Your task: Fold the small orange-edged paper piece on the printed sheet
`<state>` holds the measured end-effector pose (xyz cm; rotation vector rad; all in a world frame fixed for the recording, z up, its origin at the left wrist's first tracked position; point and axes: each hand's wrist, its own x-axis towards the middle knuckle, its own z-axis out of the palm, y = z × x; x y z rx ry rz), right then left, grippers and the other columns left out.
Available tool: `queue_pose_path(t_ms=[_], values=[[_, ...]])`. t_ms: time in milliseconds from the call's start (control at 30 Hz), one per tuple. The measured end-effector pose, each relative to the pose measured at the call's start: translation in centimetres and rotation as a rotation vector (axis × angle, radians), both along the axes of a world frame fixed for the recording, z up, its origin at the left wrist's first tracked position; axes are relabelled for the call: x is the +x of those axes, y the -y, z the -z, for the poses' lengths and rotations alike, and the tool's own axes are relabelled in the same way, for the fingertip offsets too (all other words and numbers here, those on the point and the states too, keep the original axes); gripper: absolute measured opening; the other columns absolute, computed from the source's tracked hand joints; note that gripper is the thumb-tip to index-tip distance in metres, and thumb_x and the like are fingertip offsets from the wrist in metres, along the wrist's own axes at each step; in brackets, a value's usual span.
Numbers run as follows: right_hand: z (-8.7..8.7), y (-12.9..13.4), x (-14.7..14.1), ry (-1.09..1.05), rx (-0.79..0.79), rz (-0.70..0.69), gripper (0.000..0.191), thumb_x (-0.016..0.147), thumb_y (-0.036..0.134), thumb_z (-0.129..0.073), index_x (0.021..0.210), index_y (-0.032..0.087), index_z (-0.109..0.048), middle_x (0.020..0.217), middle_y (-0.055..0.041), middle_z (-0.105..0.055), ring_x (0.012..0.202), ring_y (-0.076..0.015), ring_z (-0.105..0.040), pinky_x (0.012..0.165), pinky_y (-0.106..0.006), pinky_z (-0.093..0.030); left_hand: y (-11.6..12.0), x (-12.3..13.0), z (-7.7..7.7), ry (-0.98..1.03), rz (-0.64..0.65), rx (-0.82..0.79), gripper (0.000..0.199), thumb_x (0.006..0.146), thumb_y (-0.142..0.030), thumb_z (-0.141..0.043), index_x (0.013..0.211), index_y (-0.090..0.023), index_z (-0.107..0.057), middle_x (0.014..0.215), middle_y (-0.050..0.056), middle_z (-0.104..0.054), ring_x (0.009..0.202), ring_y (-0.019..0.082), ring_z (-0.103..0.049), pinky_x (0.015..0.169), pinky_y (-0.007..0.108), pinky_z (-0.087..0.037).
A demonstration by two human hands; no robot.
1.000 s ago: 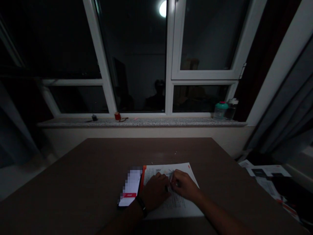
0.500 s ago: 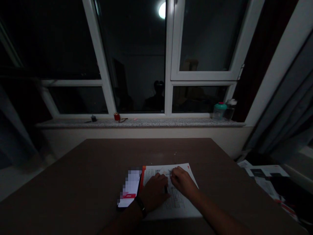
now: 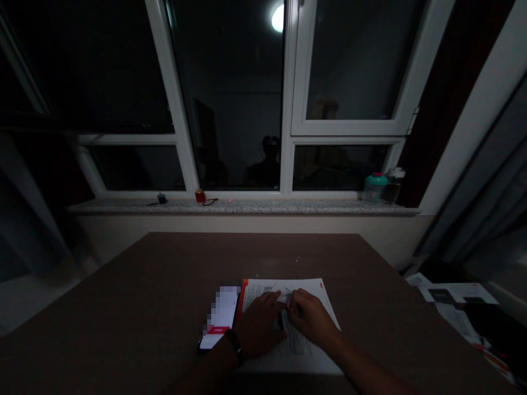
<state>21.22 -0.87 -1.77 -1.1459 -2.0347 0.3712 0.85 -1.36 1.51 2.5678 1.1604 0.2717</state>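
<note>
Table (image 3: 156, 285): brown, wide, dimly lit; bare surface runs to the left, to the right and toward the window, so there is ample room to shift the work outward. Its near edge lies just under the forearms, which leaves little room that way.

Windowsill (image 3: 247, 206): speckled stone, well apart from the work; carries a teal-lidded bottle (image 3: 374, 187) and a small red object (image 3: 200, 195).

Printed sheet (image 3: 300, 345): white with an orange left border, lying flat near the table's front edge, under both hands.

Phone (image 3: 220, 318): lit screen, just beside the sheet's left edge; a careless sweep of the wrist could nudge it.

Left hand (image 3: 257, 326): palm down on the sheet, fingers loosely curled, pinning the paper; a dark band at the wrist.

Right hand (image 3: 310, 318): fingers drawn together against the left; what it pinches, if anything, cannot be told in this light. Judgement: firm downward pressure from the left hand and small fingertip moves from the right would likely keep the sheet from sliding.
</note>
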Motion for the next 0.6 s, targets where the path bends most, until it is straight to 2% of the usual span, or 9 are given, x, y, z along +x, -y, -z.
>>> queue_pose_path(t_ms=[167, 433, 600], values=[[-0.7, -0.4, 0.2, 0.048, 0.041, -0.126, 0.019, 0.077, 0.003, -0.051, 0.074, 0.021, -0.048, 0.074, -0.0001, -0.053, 0.076, -0.0173, -0.054, 0.067, -0.024, -0.038, -0.2, 0.0, 0.3, 0.007, 0.009, 0.024, 0.058, 0.081, -0.033, -0.069, 0.135, -0.024, -0.05, 0.154, 0.009, -0.036, 0.141, 0.031, -0.03, 0.114, 0.051, -0.027], [-0.4, -2.0, 1.0, 0.059, 0.068, -0.014, 0.019, 0.08, 0.005, -0.051, 0.071, 0.021, -0.046, 0.074, -0.0002, -0.053, 0.073, -0.0167, -0.052, 0.066, -0.024, -0.037, -0.1, 0.0, 0.2, -0.011, 0.007, 0.037, 0.057, 0.081, -0.033, -0.07, 0.134, -0.023, -0.052, 0.154, 0.009, -0.036, 0.14, 0.031, -0.031, 0.113, 0.05, -0.028], [0.0, -1.1, 1.0, 0.037, 0.069, -0.146, 0.019, 0.074, 0.002, -0.052, 0.074, 0.021, -0.049, 0.075, 0.0008, -0.054, 0.073, -0.0154, -0.054, 0.065, -0.023, -0.037, -0.1, 0.0, -0.7, -0.009, 0.023, 0.042, 0.045, 0.081, -0.034, -0.071, 0.123, -0.025, -0.058, 0.147, 0.007, -0.045, 0.135, 0.031, -0.039, 0.11, 0.05, -0.033]])
